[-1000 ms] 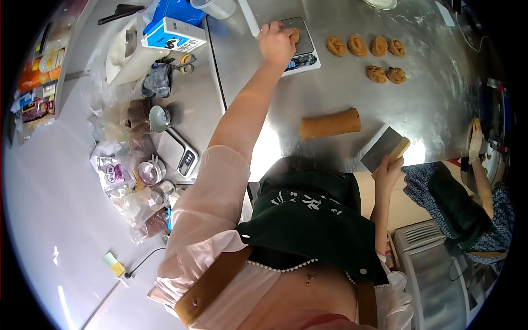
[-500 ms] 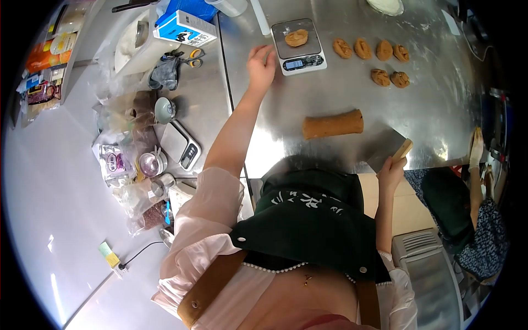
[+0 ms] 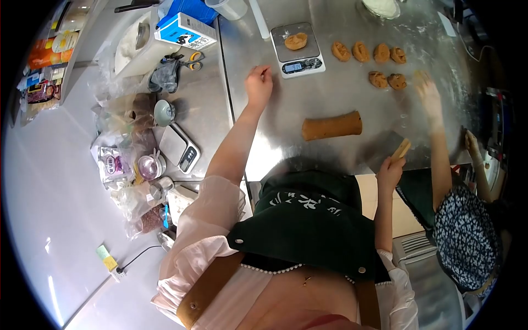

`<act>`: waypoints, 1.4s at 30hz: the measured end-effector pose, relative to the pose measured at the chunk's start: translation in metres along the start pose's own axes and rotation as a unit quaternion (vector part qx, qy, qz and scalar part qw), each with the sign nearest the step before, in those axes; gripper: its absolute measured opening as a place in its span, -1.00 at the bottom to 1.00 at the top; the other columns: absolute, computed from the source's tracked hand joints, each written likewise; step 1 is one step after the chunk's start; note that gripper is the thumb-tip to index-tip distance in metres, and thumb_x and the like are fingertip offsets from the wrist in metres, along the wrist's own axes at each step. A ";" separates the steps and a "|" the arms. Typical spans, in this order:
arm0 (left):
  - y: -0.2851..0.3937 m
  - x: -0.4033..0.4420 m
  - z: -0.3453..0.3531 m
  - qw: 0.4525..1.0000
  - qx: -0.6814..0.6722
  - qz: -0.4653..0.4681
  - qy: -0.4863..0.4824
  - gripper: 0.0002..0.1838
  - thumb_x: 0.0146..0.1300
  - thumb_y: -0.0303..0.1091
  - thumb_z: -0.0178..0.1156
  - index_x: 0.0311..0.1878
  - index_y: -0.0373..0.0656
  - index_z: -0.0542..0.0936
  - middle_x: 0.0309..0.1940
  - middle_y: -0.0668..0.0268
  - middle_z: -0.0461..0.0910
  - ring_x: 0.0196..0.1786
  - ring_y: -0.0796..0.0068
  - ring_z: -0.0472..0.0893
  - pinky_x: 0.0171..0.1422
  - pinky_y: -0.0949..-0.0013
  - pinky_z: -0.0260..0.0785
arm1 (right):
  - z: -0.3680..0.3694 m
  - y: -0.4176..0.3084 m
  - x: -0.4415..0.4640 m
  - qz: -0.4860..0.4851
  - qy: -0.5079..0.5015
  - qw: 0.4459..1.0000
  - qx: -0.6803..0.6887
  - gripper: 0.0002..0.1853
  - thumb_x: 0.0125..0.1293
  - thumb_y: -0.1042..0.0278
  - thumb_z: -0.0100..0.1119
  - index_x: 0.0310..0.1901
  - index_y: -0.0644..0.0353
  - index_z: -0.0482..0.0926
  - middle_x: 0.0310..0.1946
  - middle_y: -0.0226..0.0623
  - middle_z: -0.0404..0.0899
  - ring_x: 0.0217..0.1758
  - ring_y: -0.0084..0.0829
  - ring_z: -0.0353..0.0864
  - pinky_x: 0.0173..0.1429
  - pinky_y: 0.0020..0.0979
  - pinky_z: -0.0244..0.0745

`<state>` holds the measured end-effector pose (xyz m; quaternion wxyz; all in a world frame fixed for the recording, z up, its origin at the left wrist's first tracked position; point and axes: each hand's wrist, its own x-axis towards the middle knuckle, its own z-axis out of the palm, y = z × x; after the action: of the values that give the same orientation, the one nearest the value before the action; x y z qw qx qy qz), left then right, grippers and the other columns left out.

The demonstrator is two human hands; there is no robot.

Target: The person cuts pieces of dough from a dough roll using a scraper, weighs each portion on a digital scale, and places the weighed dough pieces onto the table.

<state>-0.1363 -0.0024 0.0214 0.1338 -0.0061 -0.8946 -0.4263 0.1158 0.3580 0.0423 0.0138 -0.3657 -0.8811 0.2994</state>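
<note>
My left hand [image 3: 259,87] rests loosely curled beside the digital scale [image 3: 303,66], apart from it, with nothing visible in its fingers. A piece of brown dough [image 3: 296,41] lies on the scale's plate, and the display is lit. My right hand [image 3: 390,172] grips the wooden handle of a dough scraper [image 3: 402,149] at the front of the steel table, its blade pointing up and left. Between my hands lies a thick brown dough log [image 3: 332,126]. Several cut dough pieces [image 3: 381,53] sit in two rows right of the scale.
A co-worker's blurred hand [image 3: 428,94] reaches over the table near the dough pieces. At left are a milk carton [image 3: 187,31], scissors [image 3: 194,60], a second scale [image 3: 188,159], a small bowl [image 3: 164,112] and several bags. A bowl of white powder [image 3: 382,6] stands at the back.
My left hand has drawn back slightly from the scale, its fingers now curled in. A co-worker's arm has come in over the table from the right. My right hand stays on the scraper.
</note>
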 end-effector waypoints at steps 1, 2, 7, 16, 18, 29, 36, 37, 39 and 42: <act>0.007 0.006 0.003 1.000 -0.005 0.010 0.006 -0.83 0.13 -0.52 0.21 -0.18 -0.22 0.66 -0.32 0.16 0.61 -0.36 0.23 0.61 -0.22 0.30 0.47 | 0.000 -0.001 0.000 0.005 -0.006 1.000 -0.002 -0.53 0.34 0.30 -0.01 0.14 0.44 0.16 -0.24 0.31 0.54 -0.22 0.20 0.60 -0.14 -0.10 0.53; 0.014 0.013 0.006 1.000 0.003 0.029 0.002 -0.81 0.12 -0.51 0.22 -0.16 -0.22 0.65 -0.30 0.16 0.61 -0.32 0.21 0.61 -0.19 0.28 0.47 | 0.000 -0.001 0.000 0.010 -0.013 1.000 -0.004 -0.52 0.34 0.30 -0.01 0.15 0.44 0.16 -0.23 0.32 0.54 -0.20 0.20 0.60 -0.13 -0.10 0.54; 0.052 0.047 0.027 0.990 0.076 0.121 -0.003 -0.70 0.09 -0.48 0.27 -0.06 -0.18 0.60 -0.13 0.15 0.56 -0.13 0.13 0.57 -0.07 0.18 0.45 | -0.001 -0.004 -0.001 -0.027 0.014 1.000 0.003 -0.49 0.33 0.31 0.01 0.18 0.45 0.15 -0.23 0.33 0.54 -0.19 0.22 0.59 -0.12 -0.08 0.54; 0.042 -0.019 0.025 0.989 0.017 0.129 -0.065 -0.81 0.08 -0.54 0.19 -0.19 -0.18 0.61 -0.20 0.11 0.56 -0.16 0.05 0.55 -0.06 0.14 0.43 | -0.009 -0.008 -0.010 -0.055 0.025 0.998 0.034 -0.51 0.31 0.31 0.05 0.15 0.44 0.21 -0.32 0.24 0.56 -0.25 0.21 0.58 -0.20 -0.05 0.48; 0.031 -0.057 0.020 0.972 0.021 0.136 -0.192 -0.79 0.18 -0.57 0.12 -0.13 -0.21 0.61 -0.27 0.14 0.57 -0.25 0.12 0.58 -0.11 0.27 0.44 | -0.015 -0.013 -0.017 -0.080 0.013 0.997 -0.006 -0.53 0.31 0.31 0.05 0.14 0.43 0.23 -0.39 0.19 0.57 -0.30 0.17 0.59 -0.24 -0.08 0.49; 0.021 -0.141 -0.003 0.946 -0.126 -0.107 -0.277 -0.72 0.22 -0.63 0.03 -0.03 -0.25 0.57 -0.15 0.21 0.59 -0.13 0.38 0.59 -0.01 0.40 0.44 | 0.017 -0.129 -0.072 -0.278 -0.212 0.935 0.061 -0.60 0.28 0.35 0.11 0.08 0.34 0.29 -0.45 -0.04 0.58 -0.46 -0.03 0.60 -0.40 -0.15 0.48; 0.012 -0.192 -0.014 0.949 -0.161 -0.173 -0.209 -0.84 0.20 -0.56 0.16 -0.15 -0.30 0.59 -0.33 0.19 0.64 -0.27 0.37 0.62 -0.14 0.38 0.46 | 0.063 -0.146 -0.083 -0.462 -0.162 0.871 -0.048 -0.65 0.22 0.43 0.10 0.01 0.31 0.33 -0.46 -0.13 0.59 -0.50 -0.16 0.62 -0.46 -0.25 0.51; 0.012 -0.195 -0.014 0.954 -0.154 -0.168 -0.196 -0.85 0.18 -0.57 0.16 -0.17 -0.30 0.60 -0.33 0.14 0.64 -0.27 0.30 0.63 -0.15 0.35 0.47 | 0.070 -0.146 -0.083 -0.464 -0.160 0.869 -0.064 -0.66 0.22 0.44 0.08 0.01 0.31 0.33 -0.47 -0.14 0.59 -0.50 -0.17 0.63 -0.47 -0.26 0.51; 0.013 -0.196 -0.016 0.962 -0.141 -0.151 -0.178 -0.85 0.16 -0.58 0.16 -0.19 -0.31 0.61 -0.32 0.09 0.64 -0.28 0.22 0.64 -0.17 0.31 0.48 | 0.084 -0.146 -0.080 -0.450 -0.149 0.874 -0.103 -0.63 0.21 0.40 0.13 0.02 0.30 0.32 -0.54 -0.16 0.57 -0.53 -0.16 0.61 -0.48 -0.25 0.50; 0.015 -0.196 -0.020 0.969 -0.127 -0.130 -0.168 -0.83 0.14 -0.57 0.17 -0.18 -0.30 0.61 -0.32 0.08 0.63 -0.28 0.24 0.64 -0.16 0.33 0.48 | 0.103 -0.144 -0.077 -0.456 -0.146 0.869 -0.123 -0.63 0.21 0.36 0.15 0.00 0.29 0.32 -0.58 -0.15 0.56 -0.54 -0.14 0.60 -0.47 -0.23 0.49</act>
<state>0.0589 0.0119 -0.0032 -0.0771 0.0213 -0.8358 -0.5432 0.0557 0.1743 0.0499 -0.0255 0.1265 -0.9715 0.1986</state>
